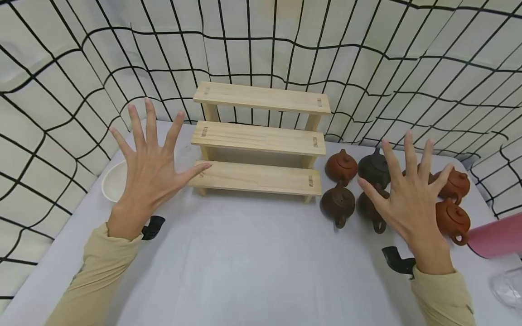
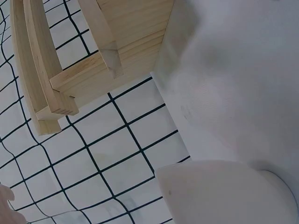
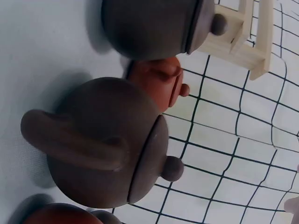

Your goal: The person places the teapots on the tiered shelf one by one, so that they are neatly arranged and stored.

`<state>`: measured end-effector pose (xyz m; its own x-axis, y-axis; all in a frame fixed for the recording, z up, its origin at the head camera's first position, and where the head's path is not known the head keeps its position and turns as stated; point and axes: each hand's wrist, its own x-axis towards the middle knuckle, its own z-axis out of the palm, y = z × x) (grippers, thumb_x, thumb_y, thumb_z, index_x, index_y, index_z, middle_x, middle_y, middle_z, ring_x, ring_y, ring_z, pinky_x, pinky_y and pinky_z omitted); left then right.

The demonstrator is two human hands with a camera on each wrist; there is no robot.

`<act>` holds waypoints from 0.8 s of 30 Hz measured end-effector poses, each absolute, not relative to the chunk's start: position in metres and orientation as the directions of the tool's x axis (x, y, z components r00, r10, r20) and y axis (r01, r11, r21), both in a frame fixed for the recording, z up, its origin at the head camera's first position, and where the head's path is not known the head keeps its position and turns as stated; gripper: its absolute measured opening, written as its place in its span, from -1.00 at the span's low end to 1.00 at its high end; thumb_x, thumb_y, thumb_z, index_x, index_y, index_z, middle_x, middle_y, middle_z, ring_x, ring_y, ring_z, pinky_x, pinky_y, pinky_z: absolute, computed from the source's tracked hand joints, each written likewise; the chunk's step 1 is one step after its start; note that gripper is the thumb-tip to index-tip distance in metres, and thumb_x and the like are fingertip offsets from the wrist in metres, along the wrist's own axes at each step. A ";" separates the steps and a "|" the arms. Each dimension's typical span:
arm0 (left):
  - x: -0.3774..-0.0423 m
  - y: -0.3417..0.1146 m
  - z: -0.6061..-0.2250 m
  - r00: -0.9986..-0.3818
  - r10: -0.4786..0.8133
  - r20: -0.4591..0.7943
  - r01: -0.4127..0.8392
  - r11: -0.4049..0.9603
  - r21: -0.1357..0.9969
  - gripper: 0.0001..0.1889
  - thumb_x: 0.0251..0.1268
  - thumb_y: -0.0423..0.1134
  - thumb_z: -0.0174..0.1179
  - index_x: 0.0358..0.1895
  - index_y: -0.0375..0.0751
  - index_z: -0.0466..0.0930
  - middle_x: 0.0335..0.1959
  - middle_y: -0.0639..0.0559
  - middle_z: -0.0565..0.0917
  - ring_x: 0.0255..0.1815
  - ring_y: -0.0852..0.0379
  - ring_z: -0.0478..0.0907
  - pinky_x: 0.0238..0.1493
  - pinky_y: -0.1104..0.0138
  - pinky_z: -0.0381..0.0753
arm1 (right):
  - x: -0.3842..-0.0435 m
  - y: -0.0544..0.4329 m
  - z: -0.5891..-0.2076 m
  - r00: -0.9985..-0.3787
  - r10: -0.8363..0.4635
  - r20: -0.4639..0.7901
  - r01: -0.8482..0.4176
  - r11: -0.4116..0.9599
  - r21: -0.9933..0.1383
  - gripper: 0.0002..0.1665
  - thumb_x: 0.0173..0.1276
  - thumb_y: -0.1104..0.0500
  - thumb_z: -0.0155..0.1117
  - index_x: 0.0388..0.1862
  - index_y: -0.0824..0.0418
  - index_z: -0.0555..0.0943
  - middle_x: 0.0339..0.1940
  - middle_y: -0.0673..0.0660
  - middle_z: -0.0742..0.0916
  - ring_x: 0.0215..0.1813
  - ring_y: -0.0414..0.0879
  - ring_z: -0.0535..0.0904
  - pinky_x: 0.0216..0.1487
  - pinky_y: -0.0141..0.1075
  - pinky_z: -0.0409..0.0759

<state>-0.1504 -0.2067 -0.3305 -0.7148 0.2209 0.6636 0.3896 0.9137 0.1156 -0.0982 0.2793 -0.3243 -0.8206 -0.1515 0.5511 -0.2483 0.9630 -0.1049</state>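
My left hand (image 1: 152, 170) is raised with fingers spread, holding nothing. Its thumb overlaps the left end of the lowest step of a three-step wooden shelf (image 1: 261, 138) in the head view. Below that hand is a white bowl (image 1: 114, 182), partly hidden by it. My right hand (image 1: 412, 201), also spread and holding nothing, hovers over a group of small clay teapots. A dark brown teapot (image 3: 107, 140) is large in the right wrist view. Left of the hand are a reddish teapot (image 1: 341, 166) and another brown teapot (image 1: 337, 203); on its right sits an orange-brown teapot (image 1: 452, 219).
Black wire mesh (image 1: 253, 54) with white cloth behind borders the white table (image 1: 244, 262) at the back and sides. A pink cylinder (image 1: 495, 237) lies at the right edge, with a clear plastic object (image 1: 507, 287) nearer me.
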 end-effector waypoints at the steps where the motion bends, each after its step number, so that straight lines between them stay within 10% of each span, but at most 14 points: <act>1: -0.151 -0.207 -0.330 -0.718 0.223 0.659 0.390 0.914 0.116 0.06 0.17 0.78 -0.34 0.71 0.47 -0.29 0.73 -0.28 -0.24 0.69 -0.43 -0.39 0.38 -0.53 -0.49 | -0.098 0.279 -0.324 -0.829 -0.147 0.539 -0.243 0.963 -0.112 0.14 0.36 -0.72 -0.38 0.76 -0.18 0.00 0.78 0.05 -0.11 0.73 0.26 -0.36 0.40 0.56 -0.49; 5: -0.152 -0.206 -0.330 -0.755 0.223 0.616 0.393 0.906 0.153 0.08 0.18 0.78 -0.31 0.72 0.39 -0.25 0.73 -0.27 -0.25 0.71 -0.35 -0.34 0.44 -0.52 -0.31 | -0.096 0.275 -0.322 -0.845 -0.145 0.514 -0.257 0.954 -0.153 0.14 0.38 -0.70 -0.35 0.75 -0.12 0.07 0.78 0.12 -0.05 0.73 0.29 -0.32 0.44 0.54 -0.44; 9: -0.153 -0.204 -0.331 -0.833 0.182 0.523 0.412 0.834 0.367 0.06 0.34 0.55 0.05 0.73 0.12 -0.13 0.68 -0.30 -0.05 0.64 -0.35 0.00 0.38 -0.40 0.22 | -0.089 0.266 -0.320 -0.828 -0.155 0.538 -0.359 0.885 -0.297 -0.15 0.54 -0.25 0.16 0.65 0.11 0.26 0.71 0.28 0.13 0.70 0.31 -0.10 0.53 0.43 -0.11; 13: -0.156 -0.200 -0.334 -0.915 0.123 0.384 0.366 0.657 0.659 -0.06 0.51 0.04 0.27 0.71 -0.15 -0.10 0.56 -0.32 0.15 0.51 -0.31 0.24 0.28 -0.23 0.46 | -0.077 0.254 -0.316 -0.859 -0.129 0.495 -0.388 0.795 -0.465 -0.52 0.36 0.32 0.45 0.24 0.31 0.58 0.21 0.30 0.60 0.17 0.10 0.50 0.19 -0.19 0.48; 17: -0.161 -0.199 -0.338 -0.953 0.125 0.276 0.299 0.532 0.792 -0.20 0.62 -0.08 0.15 0.68 -0.29 -0.07 0.53 -0.35 0.22 0.50 -0.31 0.30 0.38 -0.18 0.40 | -0.067 0.247 -0.314 -0.968 -0.121 0.218 -0.220 0.826 -0.519 -0.89 0.46 0.19 0.42 -0.18 0.23 0.70 -0.43 0.03 0.66 -0.40 -0.09 0.47 -0.45 -0.38 0.41; 24: -0.173 -0.198 -0.339 -0.977 0.167 0.134 0.198 0.463 0.864 -0.25 0.69 -0.04 0.02 0.70 -0.26 -0.09 0.58 -0.35 0.20 0.55 -0.31 0.24 0.46 -0.21 0.26 | -0.061 0.240 -0.339 -0.982 -0.106 -0.154 -0.040 0.923 -0.383 -0.64 0.48 -0.07 0.37 -0.22 0.23 0.75 -0.59 -0.03 0.60 -0.55 -0.11 0.46 -0.54 -0.22 0.41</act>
<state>-0.1731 -0.1978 -0.3387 -0.9768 0.1670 0.1343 0.1979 0.4630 0.8640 -0.0610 0.2399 -0.3387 -0.9824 -0.1060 -0.1535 -0.0398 0.9231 -0.3825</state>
